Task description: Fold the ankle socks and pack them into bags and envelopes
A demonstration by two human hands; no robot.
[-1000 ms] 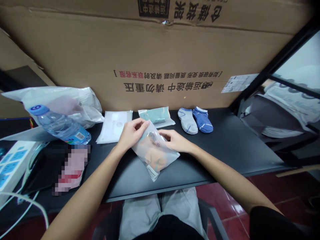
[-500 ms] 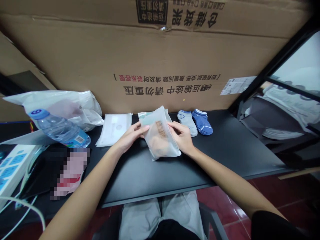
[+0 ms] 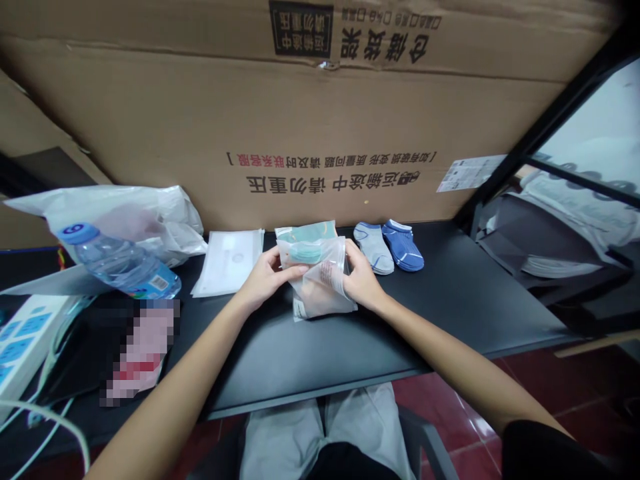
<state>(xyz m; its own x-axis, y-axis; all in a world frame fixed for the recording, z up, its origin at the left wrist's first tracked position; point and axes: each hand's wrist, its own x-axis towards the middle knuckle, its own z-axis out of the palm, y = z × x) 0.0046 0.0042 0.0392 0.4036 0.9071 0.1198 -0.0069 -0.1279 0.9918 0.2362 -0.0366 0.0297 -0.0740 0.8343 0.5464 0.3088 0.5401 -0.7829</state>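
Left hand (image 3: 265,278) pinches pouch (image 3: 321,293) at its 9 o'clock edge, right hand (image 3: 365,278) grips 3 o'clock edge; pouch between them, over desk (image 3: 310,363). Likely light, floppy, slick, not fragile; best held by both side edges. Teal bag (image 3: 310,231) at 12, socks (image 3: 393,245) at 2 o'clock.

Upside-down 仓储货架 (image 3: 385,45) on cardboard box (image 3: 310,110), black 请勿重压 (image 3: 293,185) below, red 联系客服 (image 3: 260,161) between

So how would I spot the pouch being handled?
Start at the cardboard behind the black desk, then the desk's middle. There, a frosted pouch shows peach contents. Unlike the teal pouch behind it, this one is held by the left hand and right hand.
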